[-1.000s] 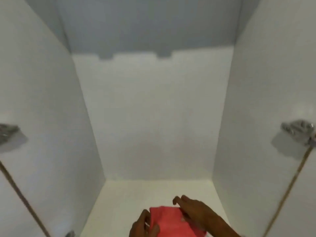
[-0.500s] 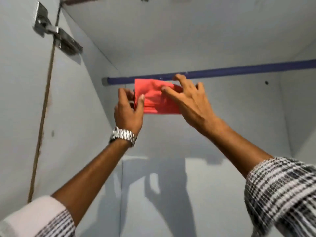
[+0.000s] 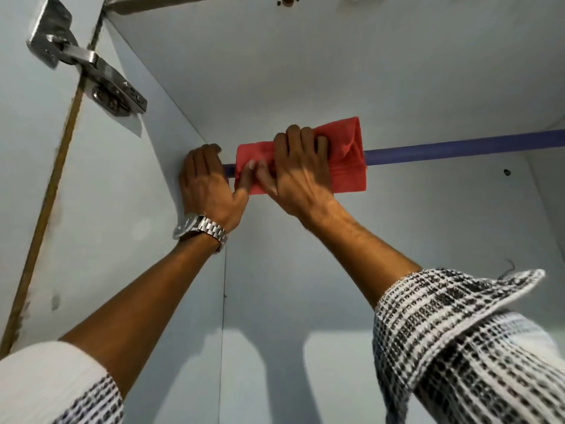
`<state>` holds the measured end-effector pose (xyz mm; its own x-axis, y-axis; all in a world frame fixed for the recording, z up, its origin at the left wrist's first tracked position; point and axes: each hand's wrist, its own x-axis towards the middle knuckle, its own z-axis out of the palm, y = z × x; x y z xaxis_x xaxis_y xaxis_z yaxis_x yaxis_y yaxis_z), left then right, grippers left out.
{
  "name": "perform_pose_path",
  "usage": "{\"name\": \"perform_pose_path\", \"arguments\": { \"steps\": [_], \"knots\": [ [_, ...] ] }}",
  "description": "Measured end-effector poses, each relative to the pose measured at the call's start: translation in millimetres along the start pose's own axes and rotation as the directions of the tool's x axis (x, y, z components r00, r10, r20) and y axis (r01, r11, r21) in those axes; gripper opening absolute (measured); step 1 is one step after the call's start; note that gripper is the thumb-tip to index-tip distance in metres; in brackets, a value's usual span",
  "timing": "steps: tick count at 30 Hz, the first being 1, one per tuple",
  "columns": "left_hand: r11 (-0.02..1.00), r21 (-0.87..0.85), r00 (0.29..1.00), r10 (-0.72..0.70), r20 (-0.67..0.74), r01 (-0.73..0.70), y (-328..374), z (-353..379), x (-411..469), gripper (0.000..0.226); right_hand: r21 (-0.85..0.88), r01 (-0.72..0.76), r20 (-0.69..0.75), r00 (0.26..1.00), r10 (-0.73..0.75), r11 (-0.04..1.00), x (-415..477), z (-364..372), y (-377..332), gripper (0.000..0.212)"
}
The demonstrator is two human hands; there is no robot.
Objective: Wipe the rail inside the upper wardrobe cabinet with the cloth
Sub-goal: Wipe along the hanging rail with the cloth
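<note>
Blue rail (image 3: 458,146) up under the cabinet's top panel (image 3: 336,56), running from the left side wall (image 3: 128,209) away to the right. Red cloth (image 3: 345,154) folded over it near the left end, draped front and back, lower edge hanging just below the bar. Right hand (image 3: 301,166) clamped on the cloth, fingers curled over the top, thumb tucked underneath, squeezing fabric against the rail. Left hand (image 3: 208,175) just beside it at the wall end, fingers hooked over the bare bar, thumb reaching across to pin the cloth's left edge (steadying, by the look of it). Steel wristwatch (image 3: 201,229) on that wrist; checked sleeve (image 3: 458,332) rolled back on the right arm.

Progress: early, judging by position. Cloth seated and gripped, sitting close to the starting end. Long stretch of uncovered blue to the right, all the way out of frame, and no telling from here whether any of it is clean. The short bit under the left hand likewise uncovered. Most of the wipe apparently ahead: a slide rightward along the bar, grip kept snug.

Farther out, metal door hinge (image 3: 88,65) at top left, small hole (image 3: 507,172) in the back panel, arm shadows low on the rear wall.
</note>
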<state>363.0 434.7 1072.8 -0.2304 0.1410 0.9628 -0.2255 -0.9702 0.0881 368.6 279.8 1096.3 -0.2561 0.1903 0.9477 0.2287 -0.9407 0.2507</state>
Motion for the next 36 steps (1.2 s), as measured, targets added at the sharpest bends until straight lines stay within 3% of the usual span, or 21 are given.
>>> {"name": "perform_pose_path", "arguments": {
  "steps": [2, 6, 9, 16, 28, 36],
  "knots": [
    [0.996, 0.08, 0.996, 0.04, 0.082, -0.046, -12.7, 3.4, 0.3, 0.081, -0.046, 0.088, -0.026, 0.996, -0.089, 0.995, -2.5, 10.1, 5.7, 0.053],
    [0.954, 0.219, 0.971, 0.173, 0.164, -0.206, -25.7, 13.5, -8.8, 0.102, -0.116, 0.23, 0.068, 0.972, -0.223, 0.966, -6.2, 21.0, 20.4, 0.067],
    [0.942, 0.215, 0.957, 0.217, 0.19, -0.256, -19.3, 22.9, -11.2, 0.109, -0.168, 0.268, 0.112, 0.961, -0.252, 0.949, -8.8, 18.9, 36.6, 0.068],
    [0.94, 0.183, 0.952, 0.258, 0.165, -0.287, 57.6, 50.9, -19.5, 0.102, -0.188, 0.22, 0.112, 0.973, -0.202, 0.957, -30.5, -5.9, 123.2, 0.063],
    [0.917, 0.113, 0.919, 0.366, 0.146, -0.383, 251.9, 96.3, -49.3, 0.097, -0.274, 0.102, 0.142, 0.988, -0.065, 0.956, -69.6, -68.6, 299.9, 0.059],
    [0.912, 0.06, 0.909, 0.394, 0.138, -0.405, 341.6, 112.5, -62.1, 0.094, -0.293, 0.055, 0.164, 0.986, -0.006, 0.954, -84.7, -102.6, 376.8, 0.062]
  ]
}}
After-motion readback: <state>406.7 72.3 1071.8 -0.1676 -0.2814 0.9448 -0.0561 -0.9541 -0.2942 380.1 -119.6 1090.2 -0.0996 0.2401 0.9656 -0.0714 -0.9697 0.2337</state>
